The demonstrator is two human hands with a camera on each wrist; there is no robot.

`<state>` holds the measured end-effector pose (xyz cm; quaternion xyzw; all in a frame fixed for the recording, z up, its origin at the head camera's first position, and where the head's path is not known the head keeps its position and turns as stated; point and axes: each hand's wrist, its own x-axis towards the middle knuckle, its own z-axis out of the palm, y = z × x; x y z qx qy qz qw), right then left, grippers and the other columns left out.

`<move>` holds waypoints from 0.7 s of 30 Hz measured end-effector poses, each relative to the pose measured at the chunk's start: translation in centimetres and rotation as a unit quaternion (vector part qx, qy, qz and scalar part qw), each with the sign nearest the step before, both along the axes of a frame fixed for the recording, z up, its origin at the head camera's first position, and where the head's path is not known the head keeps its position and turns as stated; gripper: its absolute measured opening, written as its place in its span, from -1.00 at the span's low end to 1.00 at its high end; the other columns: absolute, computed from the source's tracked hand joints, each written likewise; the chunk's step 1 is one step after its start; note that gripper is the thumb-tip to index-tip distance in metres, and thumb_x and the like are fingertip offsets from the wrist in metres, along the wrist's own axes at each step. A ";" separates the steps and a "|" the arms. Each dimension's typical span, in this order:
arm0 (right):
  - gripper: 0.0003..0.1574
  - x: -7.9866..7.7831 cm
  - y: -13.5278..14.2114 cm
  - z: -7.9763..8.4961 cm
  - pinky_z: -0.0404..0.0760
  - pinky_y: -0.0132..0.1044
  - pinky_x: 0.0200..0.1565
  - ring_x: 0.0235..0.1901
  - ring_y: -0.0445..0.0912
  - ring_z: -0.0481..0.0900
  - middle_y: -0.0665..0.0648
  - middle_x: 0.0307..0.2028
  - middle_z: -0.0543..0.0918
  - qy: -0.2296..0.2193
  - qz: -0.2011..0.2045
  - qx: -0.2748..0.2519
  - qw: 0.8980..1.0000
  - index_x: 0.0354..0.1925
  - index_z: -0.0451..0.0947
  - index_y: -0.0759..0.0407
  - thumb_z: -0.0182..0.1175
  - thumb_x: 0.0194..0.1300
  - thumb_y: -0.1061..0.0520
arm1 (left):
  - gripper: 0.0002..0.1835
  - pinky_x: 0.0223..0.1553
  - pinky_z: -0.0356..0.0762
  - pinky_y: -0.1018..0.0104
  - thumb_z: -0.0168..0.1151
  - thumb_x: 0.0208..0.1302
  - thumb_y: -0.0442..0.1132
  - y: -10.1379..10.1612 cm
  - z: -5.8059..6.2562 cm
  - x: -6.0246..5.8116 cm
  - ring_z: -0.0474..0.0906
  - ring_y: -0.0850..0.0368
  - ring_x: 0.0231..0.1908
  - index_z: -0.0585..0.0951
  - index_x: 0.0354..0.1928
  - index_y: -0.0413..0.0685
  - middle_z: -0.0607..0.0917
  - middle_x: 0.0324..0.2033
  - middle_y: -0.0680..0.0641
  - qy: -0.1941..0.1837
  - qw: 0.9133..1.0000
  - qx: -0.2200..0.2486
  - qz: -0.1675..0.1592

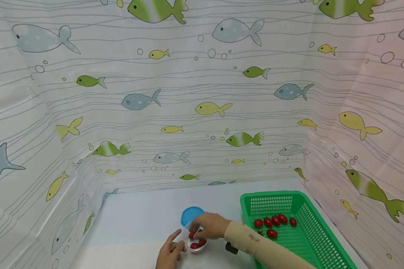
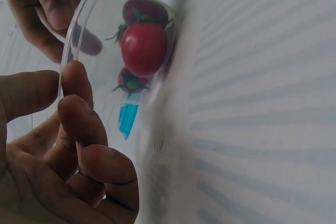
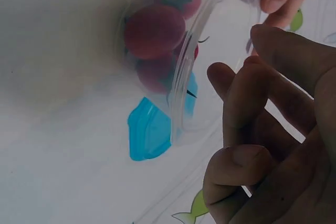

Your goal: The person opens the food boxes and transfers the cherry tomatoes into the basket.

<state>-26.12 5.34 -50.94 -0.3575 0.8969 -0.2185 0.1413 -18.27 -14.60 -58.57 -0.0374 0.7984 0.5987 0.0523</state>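
Note:
A clear plastic tub [image 3: 181,85] stands on the white table with several small red tomatoes [image 2: 144,50] inside, green stalks on some. My left hand [image 1: 170,252] is at the tub's near left side, pinching its rim between thumb and fingers. Over the mouth of the tub is my right hand [image 1: 212,225], coming from the right. Its fingers bend loosely, and in the right wrist view nothing lies between them and the thumb. Just behind the tub lies a blue lid [image 1: 191,215], partly covered by the right hand in the head view.
To the right, a green perforated basket [image 1: 323,220] holds several more red tomatoes [image 1: 272,234] toward its back left; the right forearm crosses its front left corner. Fish-patterned sheeting [image 1: 208,142] walls the table [image 1: 138,220] at the back and both sides.

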 end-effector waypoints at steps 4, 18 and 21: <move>-0.80 -0.1 -0.4 -0.7 0.60 -0.36 -0.16 -0.28 -0.41 0.58 -0.26 -0.29 0.70 -0.025 0.003 0.007 1.000 -0.08 0.74 -0.08 0.41 0.31 0.04 | -0.34 -0.40 0.42 0.30 0.16 0.51 -0.04 0.0 0.0 0.0 0.48 0.08 -0.45 0.30 0.44 -0.32 0.71 -0.40 -0.03 0.003 1.000 0.003 -0.002; -0.86 0.1 -1.5 -2.1 0.56 -0.36 -0.24 -0.38 -0.41 0.56 -0.28 -0.40 0.68 -0.030 0.021 0.070 0.997 -0.16 0.78 -0.11 0.44 0.27 0.05 | -0.36 -0.40 0.46 0.30 0.18 0.50 -0.08 -0.2 -0.3 0.0 0.48 0.11 -0.49 0.32 0.43 -0.33 0.71 -0.42 -0.02 0.019 1.000 0.006 -0.005; -0.87 0.4 -1.8 -2.1 0.56 -0.33 -0.23 -0.37 -0.42 0.55 -0.28 -0.40 0.69 -0.011 0.016 0.086 0.996 -0.18 0.78 -0.14 0.44 0.27 0.04 | -0.36 -0.41 0.46 0.31 0.18 0.51 -0.08 -0.1 -0.3 0.0 0.48 0.11 -0.50 0.32 0.43 -0.33 0.71 -0.42 -0.04 0.024 1.000 0.006 -0.003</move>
